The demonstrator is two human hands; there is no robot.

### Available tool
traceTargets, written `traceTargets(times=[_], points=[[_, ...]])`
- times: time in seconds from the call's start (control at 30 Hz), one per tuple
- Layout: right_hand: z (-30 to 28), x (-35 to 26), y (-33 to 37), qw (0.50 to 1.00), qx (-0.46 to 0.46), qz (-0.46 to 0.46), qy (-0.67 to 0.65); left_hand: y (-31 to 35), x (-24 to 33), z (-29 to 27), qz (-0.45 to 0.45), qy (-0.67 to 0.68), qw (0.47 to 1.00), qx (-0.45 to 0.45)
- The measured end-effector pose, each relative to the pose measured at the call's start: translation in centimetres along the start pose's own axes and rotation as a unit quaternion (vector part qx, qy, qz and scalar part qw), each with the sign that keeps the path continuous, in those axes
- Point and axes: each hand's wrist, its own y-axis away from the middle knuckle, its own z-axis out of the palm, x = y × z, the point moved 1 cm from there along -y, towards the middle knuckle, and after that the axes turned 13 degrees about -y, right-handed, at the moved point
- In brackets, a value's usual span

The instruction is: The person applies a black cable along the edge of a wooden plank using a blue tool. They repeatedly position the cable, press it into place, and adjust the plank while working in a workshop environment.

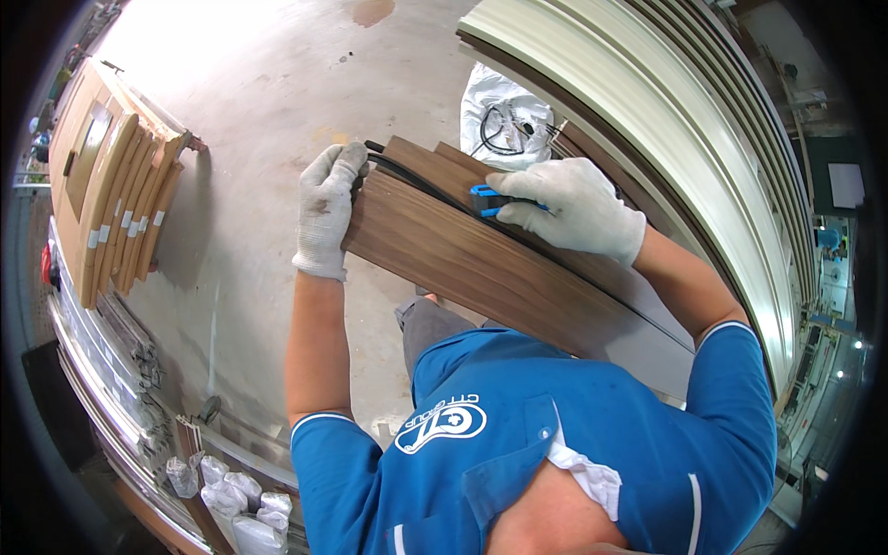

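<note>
Brown wood grain runs along a long flat plank, which slants from the left hand past the near side of the right hand, in front of the wearer's body. In the head view the hands are well apart, both in off-white knitted gloves. The left hand is curled closed at the plank's left end, its fingers smudged with grey. A thin, flexible black strip starts at those fingers and follows the plank's far edge toward the right hand; whether the fingers pinch it too, I cannot tell. Just beyond the strip, between the hands, lies a stepped brown wood-grain piece.

The right hand is clamped on a small blue-and-black hand tool, thumb on the near side, its tip pointing left, over the stepped piece and close to the strip.

Beyond the right hand sits a crumpled white plastic sack with a looped black cable on it. Long cream-coloured ribbed profiles curve past on that hand's far right. Well left of the left hand, brown cardboard-wrapped panels stand in a row above a grey concrete floor.
</note>
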Motion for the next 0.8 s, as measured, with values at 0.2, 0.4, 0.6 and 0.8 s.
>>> traceTargets(times=[0.2, 0.4, 0.6, 0.8], points=[[1.4, -0.4, -7.0, 1.0, -0.015, -0.016, 0.003, -0.2, -0.1, 0.0, 0.0, 0.019, 1.0, 0.012], [2.3, -0.8, -10.1, 1.0, -0.024, 0.001, 0.001, 0.0, -0.1, -0.4, -0.027, 0.054, 0.998, 0.002], [1.8, -0.8, -9.5, 0.999, -0.011, -0.044, 0.015, 0.6, -0.2, -0.6, 0.009, 0.075, 0.997, -0.006], [1.1, -1.4, -7.9, 0.999, -0.029, -0.006, 0.041, 0.6, -0.8, -0.4, 0.005, 0.058, 0.998, 0.033]])
